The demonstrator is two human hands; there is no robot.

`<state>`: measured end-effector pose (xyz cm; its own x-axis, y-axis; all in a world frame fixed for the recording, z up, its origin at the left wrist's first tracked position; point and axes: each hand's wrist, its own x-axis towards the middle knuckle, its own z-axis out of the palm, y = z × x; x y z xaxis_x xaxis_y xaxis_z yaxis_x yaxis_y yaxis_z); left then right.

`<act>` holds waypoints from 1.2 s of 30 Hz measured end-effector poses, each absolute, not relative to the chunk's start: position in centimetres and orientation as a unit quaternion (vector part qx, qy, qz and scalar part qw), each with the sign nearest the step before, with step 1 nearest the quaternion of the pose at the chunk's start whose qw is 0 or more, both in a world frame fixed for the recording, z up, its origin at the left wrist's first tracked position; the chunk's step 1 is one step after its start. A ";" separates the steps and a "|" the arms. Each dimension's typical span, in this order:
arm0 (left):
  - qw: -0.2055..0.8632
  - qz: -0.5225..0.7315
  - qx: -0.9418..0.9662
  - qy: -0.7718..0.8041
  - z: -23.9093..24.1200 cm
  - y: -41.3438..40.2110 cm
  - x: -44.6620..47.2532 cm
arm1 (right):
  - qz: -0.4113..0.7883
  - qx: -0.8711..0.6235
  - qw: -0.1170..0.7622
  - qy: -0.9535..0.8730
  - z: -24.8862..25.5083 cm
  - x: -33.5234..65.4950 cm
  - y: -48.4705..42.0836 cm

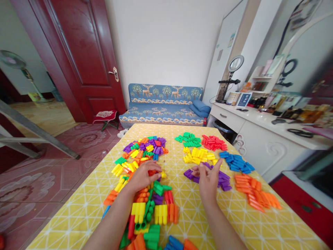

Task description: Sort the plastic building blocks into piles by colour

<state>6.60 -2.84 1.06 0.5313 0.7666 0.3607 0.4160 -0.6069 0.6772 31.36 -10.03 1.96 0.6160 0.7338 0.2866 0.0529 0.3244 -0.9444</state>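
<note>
My left hand (144, 176) rests on a mixed heap of coloured plastic bullet blocks (145, 163), fingers curled round a small piece I cannot make out. My right hand (208, 176) hovers over the purple pile (223, 180), fingers loosely spread and pointing away, nothing clearly in it. Sorted piles lie on the right of the yellow tablecloth (187, 205): green (188, 139), red (213, 142), yellow (198, 155), blue (236, 162), orange (256, 194).
More mixed blocks (153, 215) lie near the table's front edge between my arms. A white dresser (262, 139) stands close on the right. A blue sofa (163, 104), a red door (85, 59) and a small stool (105, 116) are beyond the table.
</note>
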 end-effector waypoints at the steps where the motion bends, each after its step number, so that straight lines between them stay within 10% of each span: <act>1: 0.266 0.330 0.833 0.354 1.1 -2.8 6.6 | 0.228 -0.524 0.739 -0.358 1.9 31.8 -9.9; 8: 0.266 0.328 0.833 0.357 1.2 -2.9 6.8 | 0.185 -0.506 0.780 -0.317 1.4 31.9 -10.2; 22: 0.265 0.339 0.831 0.352 1.1 -2.8 6.8 | 0.191 -0.478 0.328 -0.792 0.4 25.3 -11.4; 36: 0.257 0.326 0.840 0.349 1.3 -2.8 6.8 | 0.292 -0.440 0.504 -0.683 -0.2 24.7 -11.0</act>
